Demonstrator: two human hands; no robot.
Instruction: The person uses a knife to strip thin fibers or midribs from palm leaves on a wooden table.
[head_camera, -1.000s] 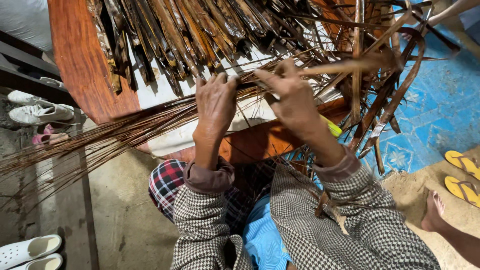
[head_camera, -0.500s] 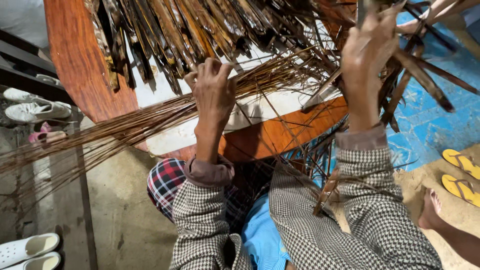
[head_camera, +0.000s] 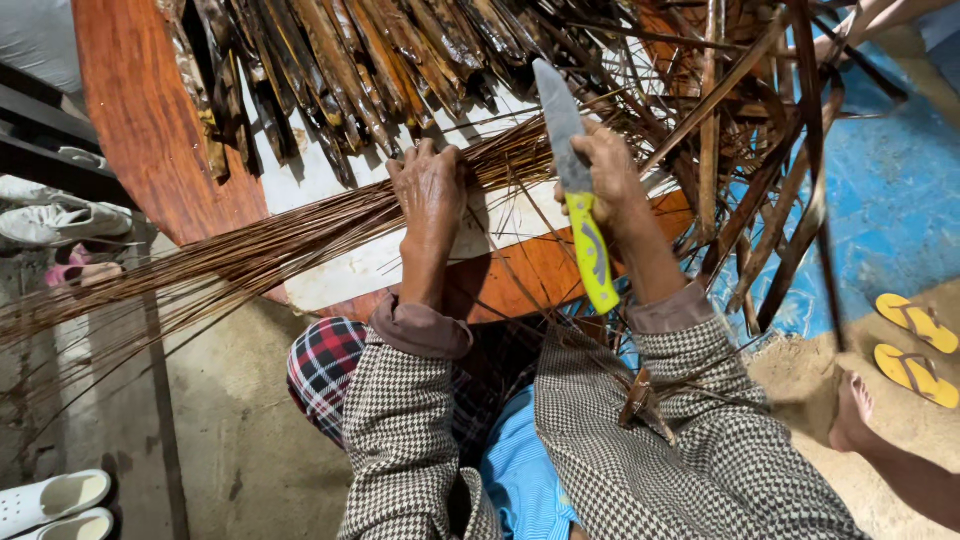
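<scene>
My left hand (head_camera: 432, 192) grips a long bundle of thin brown leaf ribs (head_camera: 230, 260) that trails left past the round wooden table (head_camera: 140, 120). My right hand (head_camera: 612, 175) holds a knife with a yellow-green handle (head_camera: 592, 255), its grey blade (head_camera: 560, 120) pointing up and away from me. That hand sits at the right end of the bundle, among loose ribs. Dark dried palm leaves (head_camera: 340, 70) lie fanned across the table above both hands. Long brown leaf strips (head_camera: 760, 180) hang off the table's right side.
White sneakers (head_camera: 55, 215) sit at the left and white clogs (head_camera: 55, 500) at the bottom left. Yellow flip-flops (head_camera: 915, 345) lie on the floor at the right beside another person's bare foot (head_camera: 862, 405). A blue patterned mat (head_camera: 880, 210) covers the right floor.
My right hand has come down from high at the right, where it was pulling a leaf strip, back to the bundle. The knife now shows upright in it. My left hand stayed put.
</scene>
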